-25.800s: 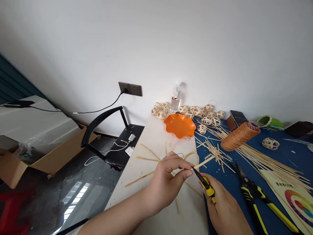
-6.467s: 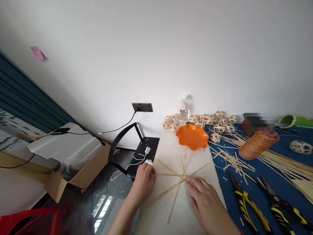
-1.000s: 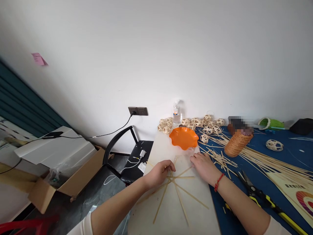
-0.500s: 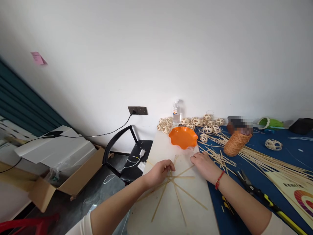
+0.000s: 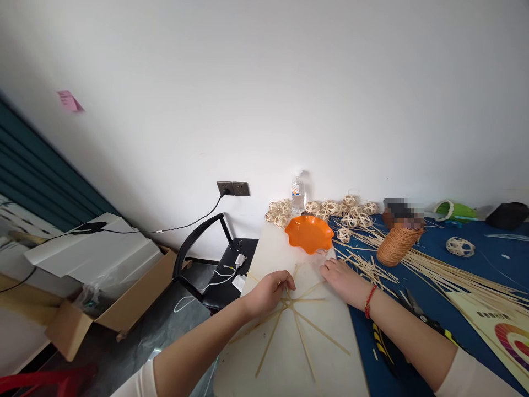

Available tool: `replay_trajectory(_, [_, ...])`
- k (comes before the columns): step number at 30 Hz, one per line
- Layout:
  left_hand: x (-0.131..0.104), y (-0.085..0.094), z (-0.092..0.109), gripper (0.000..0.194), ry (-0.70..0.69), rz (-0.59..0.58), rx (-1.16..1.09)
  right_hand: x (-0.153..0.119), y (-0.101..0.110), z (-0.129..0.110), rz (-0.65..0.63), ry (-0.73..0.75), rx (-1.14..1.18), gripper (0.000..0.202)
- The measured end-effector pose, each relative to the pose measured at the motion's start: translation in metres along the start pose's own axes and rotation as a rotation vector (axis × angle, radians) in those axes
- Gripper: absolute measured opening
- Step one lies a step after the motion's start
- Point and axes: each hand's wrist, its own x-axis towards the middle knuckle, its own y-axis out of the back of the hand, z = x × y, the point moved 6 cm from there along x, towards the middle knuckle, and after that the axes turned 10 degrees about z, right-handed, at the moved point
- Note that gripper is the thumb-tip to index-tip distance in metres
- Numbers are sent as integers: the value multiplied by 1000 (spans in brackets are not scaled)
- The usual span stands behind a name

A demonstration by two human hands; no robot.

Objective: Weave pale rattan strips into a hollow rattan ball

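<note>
Thin pale strips lie crossed in a star on the white board. My left hand rests at the upper left of the crossing, its fingers curled onto a strip that shows beneath the fingertips. On the right side of the board, my right hand bends its fingers down by the outer end of an upper-right strip; its fingertips are partly hidden, and what they hold cannot be made out. An orange wavy-edged dish sits just beyond both hands.
Woven balls and a bottle stand along the wall. On the blue cloth lie loose strips, a twine roll, shears and a printed sheet. Left of the board is a black chair.
My right hand has shifted slightly left and down along the upper-right strip. The left hand keeps its place, and the view has tilted a little.
</note>
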Motion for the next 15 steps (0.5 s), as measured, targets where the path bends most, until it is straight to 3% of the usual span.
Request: replay_trajectory(15, [-2, 1, 2, 30, 13, 28, -27, 3, 1, -1, -49, -91, 85, 32])
